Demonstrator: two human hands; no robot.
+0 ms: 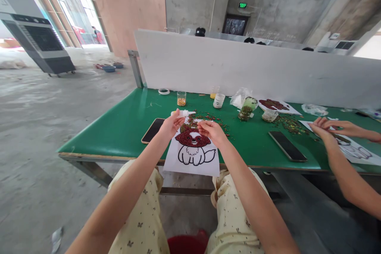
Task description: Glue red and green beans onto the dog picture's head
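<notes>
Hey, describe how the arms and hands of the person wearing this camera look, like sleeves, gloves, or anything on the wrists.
The left hand and right hand are ungloved. Both forearms are bare, with no sleeve in view. Neither wrist shows a watch or bracelet. Rings are too small to tell.

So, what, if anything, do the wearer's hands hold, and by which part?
The left hand holds a white squeeze bottle by its body; whether the right hand holds anything cannot be told.

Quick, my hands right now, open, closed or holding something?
Left hand: closed on the white bottle.
Right hand: fingertips closed together by the drawing; can't tell whether they hold anything small.
</notes>
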